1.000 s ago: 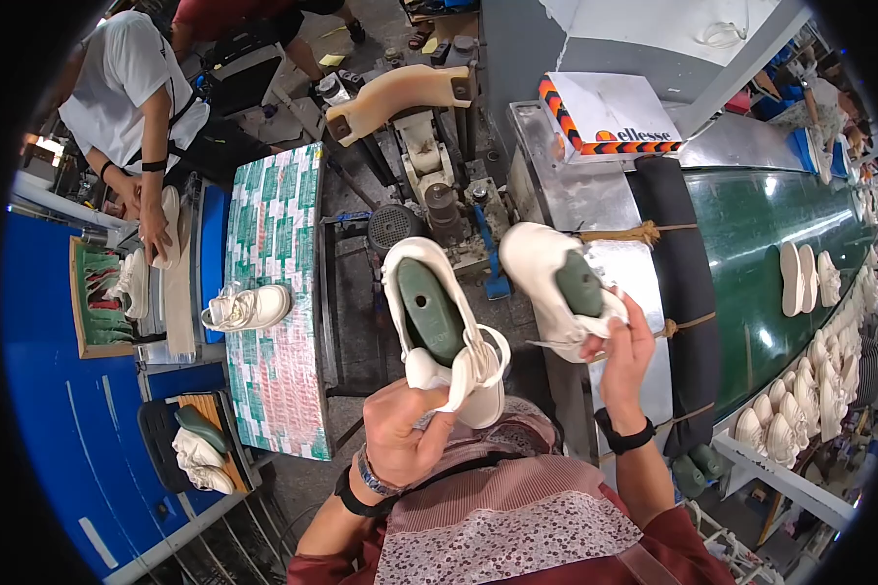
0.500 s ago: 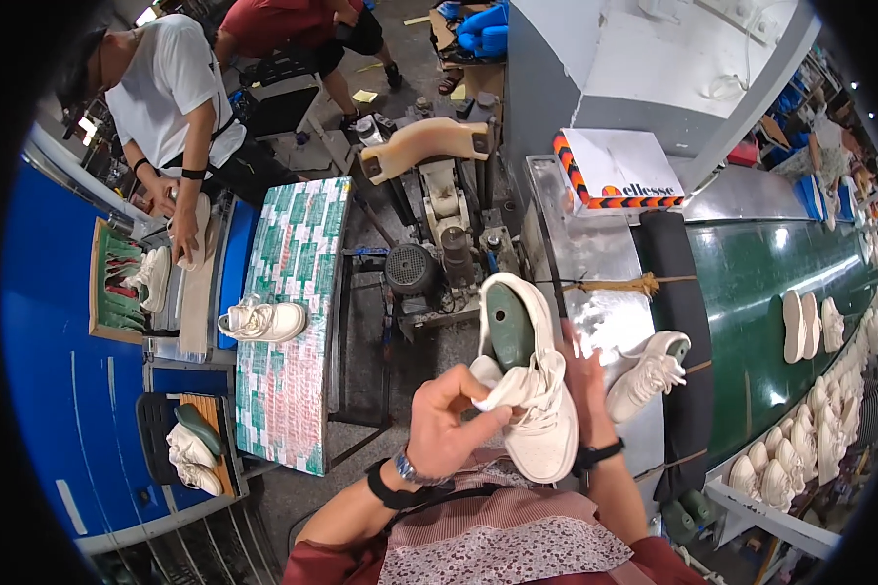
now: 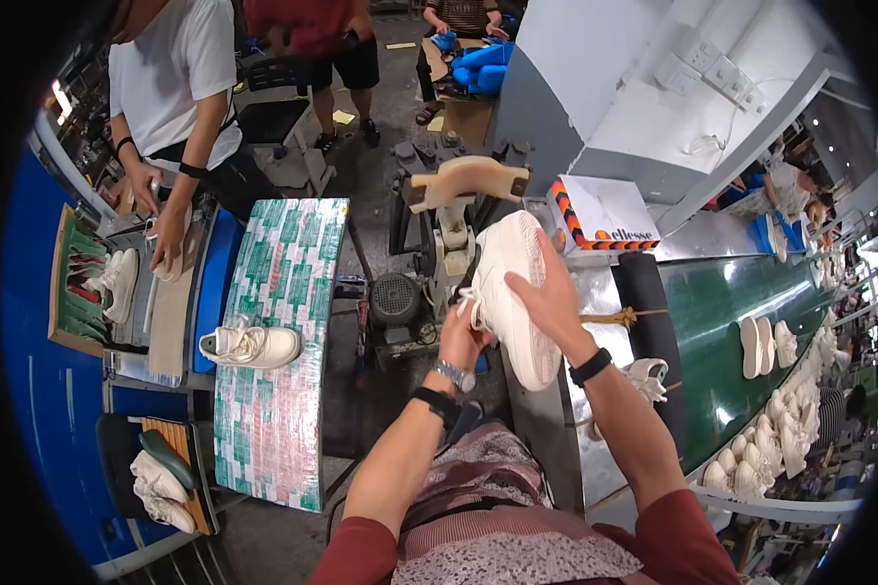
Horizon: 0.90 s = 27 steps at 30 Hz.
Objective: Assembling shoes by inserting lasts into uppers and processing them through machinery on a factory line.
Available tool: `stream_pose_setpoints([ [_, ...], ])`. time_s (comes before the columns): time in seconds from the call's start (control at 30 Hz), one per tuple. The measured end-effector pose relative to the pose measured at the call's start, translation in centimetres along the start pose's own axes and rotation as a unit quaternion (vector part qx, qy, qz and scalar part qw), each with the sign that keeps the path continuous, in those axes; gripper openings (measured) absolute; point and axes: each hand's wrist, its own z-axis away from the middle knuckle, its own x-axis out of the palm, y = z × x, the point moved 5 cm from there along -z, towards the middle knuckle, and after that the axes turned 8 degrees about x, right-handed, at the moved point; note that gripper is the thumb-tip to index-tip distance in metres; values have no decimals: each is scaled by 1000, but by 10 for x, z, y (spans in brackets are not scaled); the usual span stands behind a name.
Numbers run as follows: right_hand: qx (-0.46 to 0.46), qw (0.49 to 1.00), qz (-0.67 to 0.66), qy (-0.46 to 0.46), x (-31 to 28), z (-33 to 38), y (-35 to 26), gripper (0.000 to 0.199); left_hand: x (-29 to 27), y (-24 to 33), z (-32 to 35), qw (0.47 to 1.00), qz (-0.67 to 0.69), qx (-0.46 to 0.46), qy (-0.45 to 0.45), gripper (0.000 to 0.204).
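Observation:
A cream lace-up sneaker (image 3: 514,297) is held up between my hands, turned on its side with the sole toward the right. My right hand (image 3: 554,292) grips it from the sole side, thumb across the sidewall. At the lace side, my left hand (image 3: 464,336) has its fingers closed by the laces and opening, partly hidden behind the shoe. Just beyond stands a machine with a curved tan pad (image 3: 468,182). Another cream sneaker (image 3: 646,378) lies on the metal ledge (image 3: 600,458) to the right, partly covered by my forearm.
A single sneaker (image 3: 251,347) sits on the taped board (image 3: 273,429) at left. A co-worker in a white shirt (image 3: 171,83) handles a shoe beyond it. A shoebox (image 3: 605,210) rests on the ledge, beside a green conveyor (image 3: 702,322) with several shoes. Shoes lie on a chair (image 3: 161,487).
The sneaker has moved up and away from me and rolled from opening-up onto its side. My right hand now wraps over its sole side. The view has shifted too.

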Motion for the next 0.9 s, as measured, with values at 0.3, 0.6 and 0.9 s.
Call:
stream_pose_setpoints([
  [0.3,-16,972,230,-54,13,-13,-59,88,19,-49,-3,986,154,-54,20,38],
  [0.6,-74,985,154,37,14,43,-36,90,-10,-60,62,964,144,-217,-59,84],
  [0.9,-63,987,117,92,7,58,-43,90,60,-30,42,957,226,-145,-109,67],
])
